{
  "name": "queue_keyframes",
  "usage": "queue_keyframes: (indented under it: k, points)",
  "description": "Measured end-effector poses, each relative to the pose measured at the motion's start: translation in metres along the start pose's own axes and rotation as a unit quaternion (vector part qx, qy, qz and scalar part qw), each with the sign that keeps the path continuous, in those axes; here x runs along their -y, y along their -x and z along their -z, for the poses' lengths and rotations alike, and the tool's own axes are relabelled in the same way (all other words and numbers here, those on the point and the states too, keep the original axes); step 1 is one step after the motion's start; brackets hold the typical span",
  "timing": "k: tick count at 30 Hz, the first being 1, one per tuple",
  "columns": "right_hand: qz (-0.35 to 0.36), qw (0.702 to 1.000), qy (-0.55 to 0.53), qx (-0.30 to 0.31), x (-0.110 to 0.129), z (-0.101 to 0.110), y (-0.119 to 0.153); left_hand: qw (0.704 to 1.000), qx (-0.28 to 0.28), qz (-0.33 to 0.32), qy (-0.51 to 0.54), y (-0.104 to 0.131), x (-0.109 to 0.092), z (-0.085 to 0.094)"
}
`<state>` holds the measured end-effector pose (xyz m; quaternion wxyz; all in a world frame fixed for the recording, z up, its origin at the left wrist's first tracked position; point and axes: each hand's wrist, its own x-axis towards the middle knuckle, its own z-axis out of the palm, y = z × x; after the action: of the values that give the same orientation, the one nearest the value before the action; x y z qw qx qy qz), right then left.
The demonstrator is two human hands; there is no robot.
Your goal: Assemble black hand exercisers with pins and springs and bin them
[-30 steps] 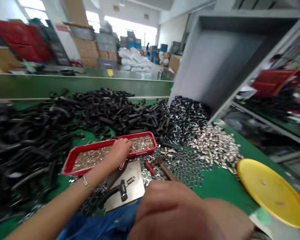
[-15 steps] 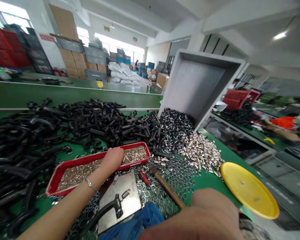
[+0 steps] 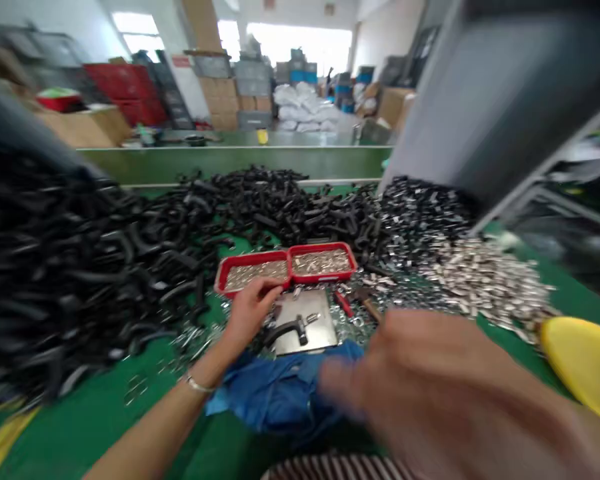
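Note:
My left hand (image 3: 253, 308), with a bracelet at the wrist, is at the near edge of the left red tray (image 3: 221, 283). Its fingers are drawn together; whatever they hold is too small to make out. Small metal pins (image 3: 255, 272) fill this tray and the right red tray (image 3: 347, 272). Just right of the hand, a metal plate (image 3: 289, 308) bears a black curved handle (image 3: 284, 330) and a coil spring (image 3: 312, 318). My right hand (image 3: 420, 380) looms large and smeared by motion at front right, above the blue cloth (image 3: 275, 393); its fingers cannot be read.
Black handles (image 3: 145, 247) heap across the left and back. A tilted grey bin (image 3: 430, 127) has dark screw-like parts at its mouth, beside silvery cylindrical parts (image 3: 490, 280). A red-handled tool (image 3: 344, 304) and a hammer (image 3: 369, 303) lie right of the plate. A yellow lid (image 3: 585, 363) is at right.
My left hand has come back out of the right part of the trays toward the near edge. My right hand has risen and blurs. The view has swung left.

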<state>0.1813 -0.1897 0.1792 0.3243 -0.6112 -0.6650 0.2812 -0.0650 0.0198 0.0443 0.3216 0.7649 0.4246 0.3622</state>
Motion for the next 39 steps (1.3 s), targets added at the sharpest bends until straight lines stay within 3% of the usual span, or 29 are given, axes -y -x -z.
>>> queue_keyframes:
  k: [2,4,7,10,13,15,18,22,26,29,31,33,37,39]
  points:
    - [0.038,0.991,0.129,0.001,-0.052,-0.005,-0.046,1.000,-0.019,0.017,-0.012,0.021,0.002,0.009]
    - [0.062,0.954,0.294,0.006,-0.111,-0.026,-0.067,0.999,-0.024,0.044,-0.015,0.032,0.006,0.011]
    - [0.066,0.910,0.409,0.023,-0.178,-0.051,-0.058,0.997,0.000,0.076,-0.010,0.036,0.006,0.001]
    - [0.048,0.896,0.442,-0.010,-0.203,-0.056,-0.039,0.996,0.057,0.058,-0.047,0.028,0.001,-0.019]
    - [-0.001,0.884,0.467,-0.032,-0.210,-0.052,-0.036,0.988,0.102,0.050,-0.104,0.019,-0.001,-0.037]
    - [-0.017,0.889,0.457,-0.011,-0.216,-0.048,-0.040,0.982,0.116,0.061,-0.139,0.017,0.001,-0.044]
    - [-0.001,0.905,0.426,0.016,-0.224,-0.038,-0.047,0.975,0.117,0.072,-0.173,0.019,0.004,-0.050]
    - [0.008,0.920,0.392,-0.007,-0.216,-0.018,-0.056,0.965,0.119,0.056,-0.225,0.020,0.007,-0.055]
    - [-0.077,0.931,0.352,-0.059,-0.192,-0.009,-0.063,0.939,0.146,-0.051,-0.307,0.017,0.009,-0.057]
    - [-0.060,0.971,0.220,-0.065,-0.169,-0.022,-0.067,0.917,0.183,-0.127,-0.332,0.020,0.007,-0.054]
    - [-0.013,0.990,0.141,-0.016,-0.152,-0.039,-0.067,0.932,0.159,-0.101,-0.310,0.027,0.005,-0.050]
    - [0.031,0.994,0.101,0.013,-0.136,-0.056,-0.065,0.951,0.134,-0.058,-0.272,0.038,0.004,-0.048]
    - [0.112,0.987,0.111,-0.039,-0.119,-0.078,-0.059,0.967,0.149,-0.012,-0.205,0.054,0.006,-0.050]
    - [0.124,0.981,0.148,0.008,-0.125,-0.084,-0.060,0.972,0.148,-0.002,-0.183,0.055,0.010,-0.052]
